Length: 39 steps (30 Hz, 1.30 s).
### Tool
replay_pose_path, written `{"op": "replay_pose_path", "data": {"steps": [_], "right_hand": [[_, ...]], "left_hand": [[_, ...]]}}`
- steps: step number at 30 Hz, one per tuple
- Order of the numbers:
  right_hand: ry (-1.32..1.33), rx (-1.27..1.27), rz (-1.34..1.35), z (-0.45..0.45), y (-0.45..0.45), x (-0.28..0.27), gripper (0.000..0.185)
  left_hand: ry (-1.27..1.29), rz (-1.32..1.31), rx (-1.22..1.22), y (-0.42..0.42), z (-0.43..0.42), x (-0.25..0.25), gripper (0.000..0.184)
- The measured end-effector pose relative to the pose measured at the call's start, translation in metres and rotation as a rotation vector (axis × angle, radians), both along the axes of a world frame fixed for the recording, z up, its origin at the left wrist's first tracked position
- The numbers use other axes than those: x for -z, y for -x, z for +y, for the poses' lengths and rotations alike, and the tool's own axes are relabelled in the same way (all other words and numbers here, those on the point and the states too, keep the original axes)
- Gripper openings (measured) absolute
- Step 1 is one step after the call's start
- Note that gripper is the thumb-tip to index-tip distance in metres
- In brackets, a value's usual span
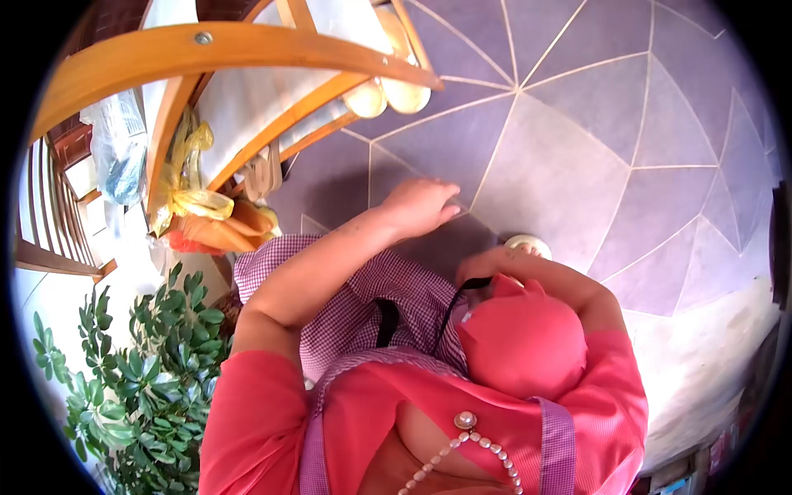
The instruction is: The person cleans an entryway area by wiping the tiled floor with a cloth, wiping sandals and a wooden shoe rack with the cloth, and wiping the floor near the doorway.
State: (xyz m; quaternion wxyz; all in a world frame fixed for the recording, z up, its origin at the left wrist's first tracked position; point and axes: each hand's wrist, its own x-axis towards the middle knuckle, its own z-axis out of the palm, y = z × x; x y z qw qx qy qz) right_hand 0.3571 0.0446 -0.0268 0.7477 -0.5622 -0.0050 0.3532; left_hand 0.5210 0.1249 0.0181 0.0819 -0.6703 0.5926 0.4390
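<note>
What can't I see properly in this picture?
Head view: anything inside the right hand, hidden by the hand itself.
Head view: part of the pale round thing, hidden behind the right arm.
Head view: the necklace ends, cut off by the bottom edge.
Head view: the plant bottom, cut off too.

Nothing could be read: every word, number, brand or sign stayed beyond legibility (the small items at the view's lower right edge were too blurred for lettering).
</note>
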Motion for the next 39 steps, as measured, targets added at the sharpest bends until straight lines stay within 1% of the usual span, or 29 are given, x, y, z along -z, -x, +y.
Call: {"op": "replay_pose_path", "data": {"steps": [1,3,4,5,6,7,9,10,11,12,13,16,17,18,19,20,22,24,26,29,34,38,39], "right_hand": [[0.046,-0.042,0.132,-0.014,-0.003,-0.009,0.028],[0.169,0.159,0.029,-0.032,-0.004,0.027,0.022],[0.316,0.326,-0.162,-0.055,-0.010,0.055,0.022],[0.661,0.457,-0.101,-0.087,-0.011,0.027,0.031],[0.946,0.602,-0.071,-0.106,-0.013,0.027,0.038],[1.230,0.748,-0.035,-0.124,-0.014,0.031,0.045],[1.454,0.886,-0.198,-0.145,-0.023,0.058,0.050],[1.567,0.949,-0.281,-0.153,-0.024,0.071,0.053],[1.467,0.854,-0.247,-0.156,-0.028,0.077,0.052],[1.544,0.755,-0.268,-0.153,-0.028,0.087,0.052],[1.614,0.653,-0.291,-0.149,-0.026,0.097,0.052],[1.523,0.689,-0.345,-0.152,-0.013,0.105,0.052],[1.482,0.707,-0.366,-0.154,-0.010,0.104,0.053],[1.484,0.666,-0.354,-0.157,-0.009,0.100,0.053],[1.471,0.683,-0.377,-0.160,-0.008,0.105,0.054],[1.462,0.699,-0.395,-0.166,-0.007,0.109,0.055],[1.465,0.771,-0.461,-0.176,-0.004,0.113,0.058],[1.526,0.841,-0.437,-0.192,0.000,0.121,0.058],[1.541,0.939,-0.428,-0.206,-0.001,0.118,0.059],[1.543,0.995,-0.417,-0.224,-0.011,0.122,0.063],[1.561,0.939,-0.394,-0.224,-0.015,0.116,0.064],[1.575,0.929,-0.404,-0.225,-0.014,0.116,0.064],[1.580,0.934,-0.410,-0.224,-0.015,0.117,0.064]], "left_hand": [[0.103,0.038,-0.114,0.000,-0.014,0.008,0.036],[0.292,0.127,-0.343,0.003,-0.040,0.033,0.036],[0.376,0.135,-0.465,0.005,-0.058,0.043,0.036],[0.454,0.144,-0.585,0.006,-0.076,0.056,0.037],[0.553,0.117,-0.684,0.005,-0.088,0.079,0.038],[0.484,0.155,-0.792,0.004,-0.103,0.084,0.049],[0.281,0.085,-0.846,0.008,-0.122,0.096,0.077],[0.180,-0.011,-0.803,0.011,-0.131,0.100,0.087],[0.080,-0.109,-0.758,0.014,-0.140,0.102,0.098],[-0.024,-0.208,-0.715,0.016,-0.147,0.104,0.109],[-0.033,-0.237,-0.706,0.016,-0.153,0.107,0.114],[-0.043,-0.308,-0.695,0.005,-0.164,0.124,0.130],[-0.045,-0.335,-0.677,0.002,-0.169,0.124,0.131],[-0.047,-0.362,-0.657,-0.001,-0.174,0.124,0.133],[-0.046,-0.387,-0.633,-0.004,-0.180,0.123,0.135],[-0.092,-0.414,-0.549,-0.010,-0.184,0.123,0.142],[-0.167,-0.422,-0.471,-0.014,-0.186,0.122,0.144],[-0.235,-0.414,-0.392,-0.020,-0.187,0.124,0.145],[-0.232,-0.395,-0.368,-0.023,-0.187,0.126,0.143],[-0.202,-0.386,-0.322,-0.023,-0.183,0.127,0.139],[-0.191,-0.368,-0.296,-0.024,-0.182,0.126,0.137],[-0.238,-0.323,-0.245,-0.029,-0.182,0.126,0.135],[-0.203,-0.327,-0.250,-0.029,-0.181,0.126,0.134]]}}
